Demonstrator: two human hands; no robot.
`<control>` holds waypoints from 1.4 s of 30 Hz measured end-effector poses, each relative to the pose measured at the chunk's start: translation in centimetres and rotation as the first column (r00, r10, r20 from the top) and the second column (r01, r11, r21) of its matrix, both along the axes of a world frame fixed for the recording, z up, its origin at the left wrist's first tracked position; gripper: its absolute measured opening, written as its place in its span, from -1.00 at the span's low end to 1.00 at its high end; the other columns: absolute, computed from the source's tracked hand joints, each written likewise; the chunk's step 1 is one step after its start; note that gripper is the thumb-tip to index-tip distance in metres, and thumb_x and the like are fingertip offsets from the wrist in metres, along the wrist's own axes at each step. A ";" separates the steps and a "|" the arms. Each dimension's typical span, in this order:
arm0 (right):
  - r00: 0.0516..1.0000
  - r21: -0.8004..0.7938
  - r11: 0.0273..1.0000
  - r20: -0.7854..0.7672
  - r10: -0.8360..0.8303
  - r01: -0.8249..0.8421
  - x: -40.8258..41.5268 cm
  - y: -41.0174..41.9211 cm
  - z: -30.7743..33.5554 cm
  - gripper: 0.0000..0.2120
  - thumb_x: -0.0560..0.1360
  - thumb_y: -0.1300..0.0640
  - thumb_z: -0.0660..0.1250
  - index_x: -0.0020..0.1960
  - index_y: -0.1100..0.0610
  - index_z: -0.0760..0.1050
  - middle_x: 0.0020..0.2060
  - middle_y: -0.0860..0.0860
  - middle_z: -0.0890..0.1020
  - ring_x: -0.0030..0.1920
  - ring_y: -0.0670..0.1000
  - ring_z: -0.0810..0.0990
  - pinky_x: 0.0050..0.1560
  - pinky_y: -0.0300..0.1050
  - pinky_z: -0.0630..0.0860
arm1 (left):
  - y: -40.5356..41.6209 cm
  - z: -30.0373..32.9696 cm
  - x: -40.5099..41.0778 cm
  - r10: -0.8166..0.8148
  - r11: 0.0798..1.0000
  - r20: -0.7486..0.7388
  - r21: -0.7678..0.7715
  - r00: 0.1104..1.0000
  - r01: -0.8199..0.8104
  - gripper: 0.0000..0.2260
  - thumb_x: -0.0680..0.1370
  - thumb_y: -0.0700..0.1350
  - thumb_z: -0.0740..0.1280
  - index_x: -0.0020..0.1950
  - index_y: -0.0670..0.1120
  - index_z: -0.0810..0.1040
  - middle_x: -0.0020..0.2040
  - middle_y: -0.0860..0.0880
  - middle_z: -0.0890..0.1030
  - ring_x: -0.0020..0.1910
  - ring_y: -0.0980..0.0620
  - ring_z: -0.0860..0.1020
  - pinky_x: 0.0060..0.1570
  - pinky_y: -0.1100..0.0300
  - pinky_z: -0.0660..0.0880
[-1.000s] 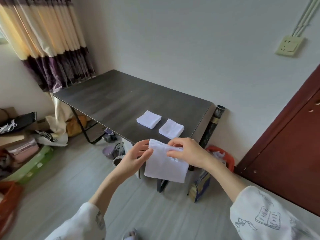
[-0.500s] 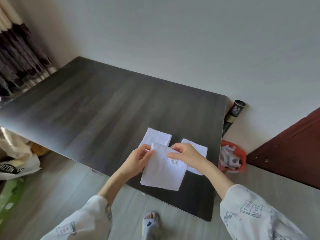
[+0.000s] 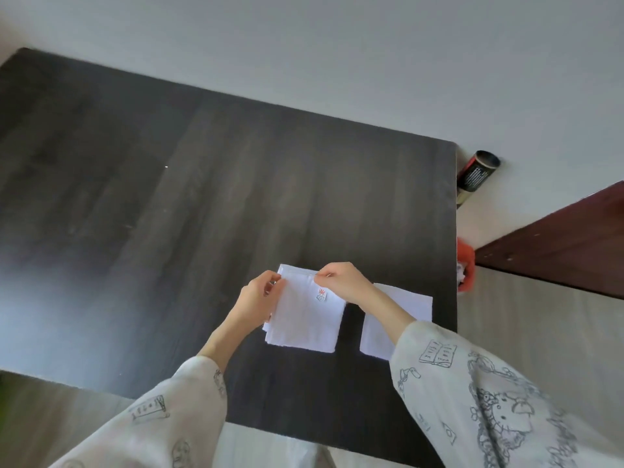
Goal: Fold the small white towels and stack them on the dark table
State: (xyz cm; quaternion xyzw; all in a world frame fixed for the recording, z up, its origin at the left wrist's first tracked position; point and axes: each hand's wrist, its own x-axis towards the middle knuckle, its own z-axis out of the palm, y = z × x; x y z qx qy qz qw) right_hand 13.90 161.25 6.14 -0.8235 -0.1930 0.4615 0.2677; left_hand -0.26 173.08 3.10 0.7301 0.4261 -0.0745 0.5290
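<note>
A folded white towel [image 3: 305, 320] with a small red-printed label lies over another folded towel on the dark table [image 3: 189, 204]; only that lower towel's edges show at the top and left. My left hand [image 3: 258, 297] pinches the top towel's upper left corner. My right hand [image 3: 341, 282] pinches its upper edge near the label. A second folded white towel [image 3: 388, 319] lies just to the right, partly hidden by my right forearm.
A dark cylinder [image 3: 476, 172] leans against the wall beyond the table's right edge. An orange basket [image 3: 466, 268] sits on the floor beside a dark red door [image 3: 557, 244]. The table's right edge is close to the towels.
I have stepped up to the table, and both hands carried the towel forward and down onto the left folded towel. The view now looks straight down.
</note>
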 end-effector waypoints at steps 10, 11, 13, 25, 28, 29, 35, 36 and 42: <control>0.994 -0.050 0.999 0.104 0.015 -0.009 0.4 1.7 -3.1 -0.84 0.51 0.13 0.23 -0.02 0.12 0.57 -0.16 0.01 0.63 -0.17 -0.01 0.54 -0.16 -0.15 0.45 | 1.4 -2.0 1.4 -0.054 0.998 -0.090 0.031 0.995 0.057 -0.82 0.59 -0.02 0.14 0.11 -0.03 0.46 -0.12 -0.09 0.57 -0.12 -0.12 0.57 -0.15 -0.02 0.60; 0.992 -0.054 0.999 0.129 0.005 0.002 0.3 1.8 -3.3 -0.85 0.51 0.12 0.23 -0.03 0.10 0.57 -0.17 0.00 0.63 -0.16 0.00 0.56 -0.15 -0.12 0.47 | 1.3 -2.0 1.4 -0.051 0.998 -0.090 0.043 0.995 0.055 -0.82 0.59 -0.03 0.14 0.10 -0.04 0.46 -0.13 -0.08 0.57 -0.12 -0.12 0.57 -0.14 -0.04 0.60; 0.984 -0.053 0.998 0.180 -0.005 0.014 0.2 1.7 -3.3 -0.84 0.52 0.11 0.23 0.02 0.09 0.54 -0.13 0.00 0.64 -0.12 0.00 0.57 -0.09 -0.10 0.50 | 1.3 -2.0 1.3 -0.056 0.995 -0.099 0.075 0.994 0.063 -0.80 0.59 -0.01 0.14 0.11 -0.05 0.46 -0.14 -0.05 0.56 -0.13 -0.11 0.57 -0.12 -0.05 0.59; 0.950 0.151 0.967 0.208 -0.234 0.205 -1.6 -5.3 1.7 -0.73 0.58 0.14 0.16 0.22 0.15 0.49 0.16 0.01 0.55 0.16 -0.02 0.50 0.04 -0.29 0.35 | -2.4 3.5 0.3 -0.086 0.933 0.108 0.356 0.991 0.042 -0.76 0.60 -0.13 0.12 0.24 -0.09 0.42 0.10 -0.03 0.48 0.04 0.00 0.47 0.01 0.19 0.38; 0.933 0.202 0.937 0.162 -0.320 0.286 -1.8 -9.6 3.5 -0.74 0.59 0.09 0.15 0.24 0.09 0.46 0.13 -0.06 0.53 0.16 -0.06 0.48 0.02 -0.32 0.36 | -5.9 6.2 1.6 -0.187 0.922 0.162 0.369 0.969 0.117 -0.74 0.61 -0.13 0.11 0.27 -0.09 0.43 0.16 -0.01 0.48 0.02 0.10 0.43 0.03 0.25 0.36; 0.923 0.221 0.926 0.167 -0.345 0.306 -1.9 -11.6 4.4 -0.74 0.59 0.08 0.15 0.24 0.08 0.46 0.10 -0.08 0.52 0.12 -0.09 0.47 -0.04 -0.35 0.36 | -7.6 7.0 2.3 -0.232 0.916 0.186 0.372 0.955 0.150 -0.74 0.61 -0.13 0.11 0.27 -0.08 0.44 0.18 -0.01 0.48 0.02 0.10 0.43 0.04 0.25 0.36; 0.806 0.368 0.813 0.222 -0.549 0.452 -3.1 -26.5 9.3 -0.79 0.56 0.13 0.23 0.16 0.11 0.52 0.03 -0.03 0.60 0.08 -0.04 0.57 0.06 -0.26 0.47 | -20.9 11.4 5.5 -0.530 0.821 0.319 0.423 0.785 0.383 -0.74 0.59 -0.14 0.15 0.26 -0.07 0.45 0.18 0.03 0.51 0.05 0.10 0.48 0.10 0.25 0.40; 0.785 0.385 0.792 0.224 -0.578 0.473 -3.6 -29.6 10.3 -0.80 0.56 0.15 0.24 0.15 0.13 0.53 0.00 0.00 0.61 0.05 -0.02 0.58 0.08 -0.20 0.46 | -23.7 12.2 6.0 -0.589 0.789 0.342 0.437 0.732 0.431 -0.75 0.59 -0.14 0.17 0.25 -0.08 0.45 0.17 0.01 0.52 0.03 0.10 0.49 0.09 0.23 0.42; 0.534 0.444 0.646 0.365 -0.763 0.620 -10.2 -53.0 15.6 -0.80 0.54 0.18 0.29 0.13 0.19 0.55 0.03 0.06 0.64 0.06 -0.01 0.59 0.11 -0.25 0.43 | -45.3 17.3 7.3 -0.860 0.505 0.395 0.556 0.324 0.660 -0.72 0.58 -0.12 0.21 0.27 -0.11 0.43 0.12 -0.01 0.53 0.06 0.03 0.54 0.04 0.19 0.46</control>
